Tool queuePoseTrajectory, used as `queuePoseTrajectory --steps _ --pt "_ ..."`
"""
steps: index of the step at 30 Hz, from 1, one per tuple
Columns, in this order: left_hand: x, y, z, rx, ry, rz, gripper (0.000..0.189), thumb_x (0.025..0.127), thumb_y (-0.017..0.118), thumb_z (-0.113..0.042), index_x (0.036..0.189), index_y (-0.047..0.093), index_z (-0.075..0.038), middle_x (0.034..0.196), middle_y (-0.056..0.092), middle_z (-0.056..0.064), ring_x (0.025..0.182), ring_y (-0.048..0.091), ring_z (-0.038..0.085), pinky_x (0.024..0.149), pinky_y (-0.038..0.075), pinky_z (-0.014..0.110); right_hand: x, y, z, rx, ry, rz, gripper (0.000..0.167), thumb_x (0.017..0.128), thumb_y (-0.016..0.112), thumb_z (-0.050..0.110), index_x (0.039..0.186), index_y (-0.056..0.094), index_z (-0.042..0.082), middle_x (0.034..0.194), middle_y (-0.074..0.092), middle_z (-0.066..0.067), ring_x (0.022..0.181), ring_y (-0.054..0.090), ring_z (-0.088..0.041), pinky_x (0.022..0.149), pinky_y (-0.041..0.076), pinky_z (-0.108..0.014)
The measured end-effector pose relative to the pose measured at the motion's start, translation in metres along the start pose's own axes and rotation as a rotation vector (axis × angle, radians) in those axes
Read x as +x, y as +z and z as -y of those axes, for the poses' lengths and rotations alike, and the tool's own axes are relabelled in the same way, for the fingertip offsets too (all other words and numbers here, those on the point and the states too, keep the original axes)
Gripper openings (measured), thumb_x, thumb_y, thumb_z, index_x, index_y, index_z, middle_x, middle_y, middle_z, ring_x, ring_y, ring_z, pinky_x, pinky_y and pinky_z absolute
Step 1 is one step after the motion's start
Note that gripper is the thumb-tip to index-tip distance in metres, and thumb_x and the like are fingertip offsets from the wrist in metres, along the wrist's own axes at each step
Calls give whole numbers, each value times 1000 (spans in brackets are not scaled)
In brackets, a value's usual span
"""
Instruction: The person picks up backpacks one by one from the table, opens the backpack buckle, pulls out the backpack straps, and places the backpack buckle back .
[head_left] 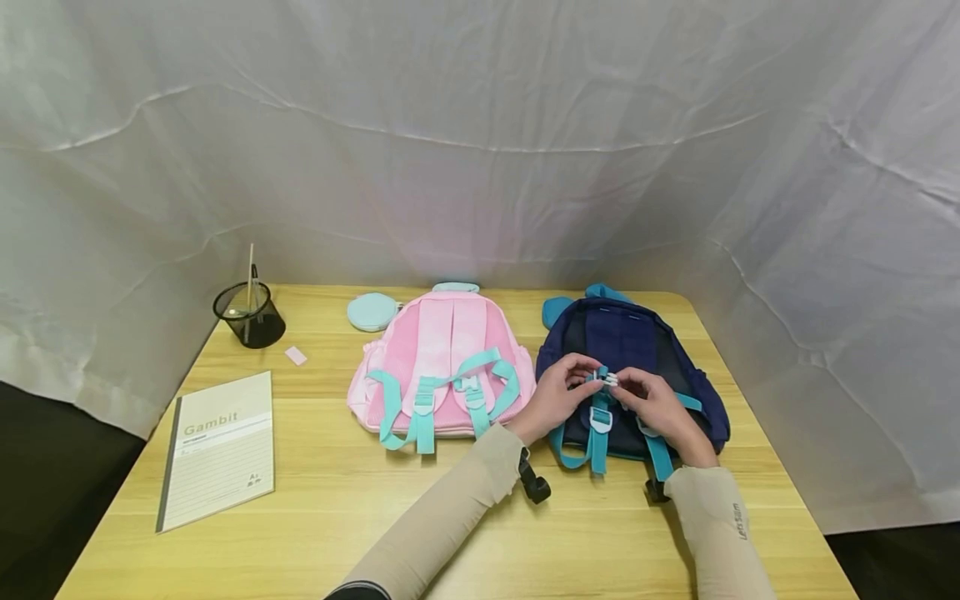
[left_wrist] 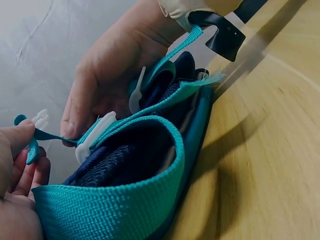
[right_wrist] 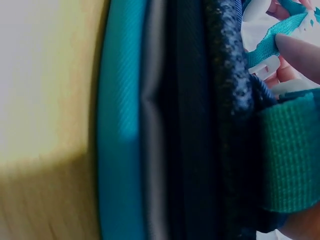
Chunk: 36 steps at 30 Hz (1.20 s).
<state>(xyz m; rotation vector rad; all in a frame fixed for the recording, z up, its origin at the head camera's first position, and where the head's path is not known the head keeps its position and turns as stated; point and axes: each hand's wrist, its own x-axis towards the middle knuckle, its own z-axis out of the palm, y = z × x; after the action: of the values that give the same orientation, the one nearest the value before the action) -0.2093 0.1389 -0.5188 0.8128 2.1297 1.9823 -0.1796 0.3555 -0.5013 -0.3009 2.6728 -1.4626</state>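
A navy backpack (head_left: 630, 333) with teal straps lies on the table, strap side up. My left hand (head_left: 558, 398) pinches a small white pronged buckle (left_wrist: 41, 119) and the teal webbing threaded on it, just above the pack. From the right, my right hand (head_left: 660, 406) pinches the same thin teal strap (left_wrist: 52, 135) close by, its thumb (right_wrist: 300, 55) lying along the webbing. A white strap adjuster (head_left: 601, 419) sits on a shoulder strap below the hands. Another white fitting (left_wrist: 97, 135) shows beside the right fingertips.
To the left lies a pink backpack (head_left: 453, 333) with mint straps and a round light-blue pouch (head_left: 372, 312). Farther left are a black mesh pen cup (head_left: 258, 321), a small pink card (head_left: 296, 356) and a notebook (head_left: 217, 458). White curtains (head_left: 480, 150) enclose the table.
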Motion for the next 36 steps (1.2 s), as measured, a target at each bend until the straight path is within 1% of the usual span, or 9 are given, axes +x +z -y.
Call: queuePoseTrajectory --steps 2,7,12,16,19,23,27,34,36 --pt "0 0 0 -11 4 -9 27 102 66 -18 129 63 -11 127 66 6 115 65 22 98 53 21 0 0 0 -7 11 10 17 105 62 14 111 65 -2 90 59 -14 73 54 -24 65 45 -28" --pt "1 0 0 -48 9 -51 28 102 67 -19 129 63 -12 128 65 5 110 63 10 98 53 21 2 -1 -5 -54 34 21 15 106 59 9 112 64 -3 96 61 -12 78 54 -19 70 46 -26" --pt "1 0 -2 -80 7 -70 29 102 68 -19 130 63 -11 129 65 7 110 63 9 98 53 22 3 -2 -11 -67 39 20 15 106 58 7 113 64 -5 99 62 -11 82 55 -17 74 47 -25" --pt "0 1 -4 -61 3 -41 28 102 67 -18 129 64 -12 127 65 5 108 62 8 96 53 20 -1 -3 -6 -55 -6 -2 21 106 59 10 122 65 -2 108 67 -13 88 61 -14 78 51 -22" --pt "-1 1 -6 -42 6 -23 27 102 67 -17 129 64 -11 125 65 3 106 62 6 94 53 20 -2 -3 1 -25 -61 -15 24 106 59 13 125 67 0 113 69 -16 91 64 -16 79 52 -20" --pt "-1 1 -7 -38 14 -9 28 103 65 -17 129 63 -9 124 65 4 105 62 5 92 53 19 0 -1 5 -2 -95 -20 20 107 58 15 116 70 1 103 68 -14 82 59 -20 74 49 -22" --pt "-1 1 -6 -45 12 -9 27 103 65 -17 129 63 -10 125 65 4 107 61 4 94 53 19 1 1 3 -12 -74 -36 17 107 59 16 108 69 3 94 65 -11 75 54 -17 68 46 -24" --pt "-2 0 -4 -57 29 -20 25 103 66 -17 128 63 -14 128 64 3 111 61 6 98 52 21 1 0 2 -36 -57 -23 17 107 59 19 108 69 4 92 63 -11 74 52 -17 67 44 -26" --pt "-2 0 -4 -63 32 -20 25 103 66 -17 128 63 -14 128 64 4 111 62 6 99 53 21 0 0 2 -34 -54 -33 20 107 59 20 111 70 5 96 65 -10 77 55 -15 70 45 -25"
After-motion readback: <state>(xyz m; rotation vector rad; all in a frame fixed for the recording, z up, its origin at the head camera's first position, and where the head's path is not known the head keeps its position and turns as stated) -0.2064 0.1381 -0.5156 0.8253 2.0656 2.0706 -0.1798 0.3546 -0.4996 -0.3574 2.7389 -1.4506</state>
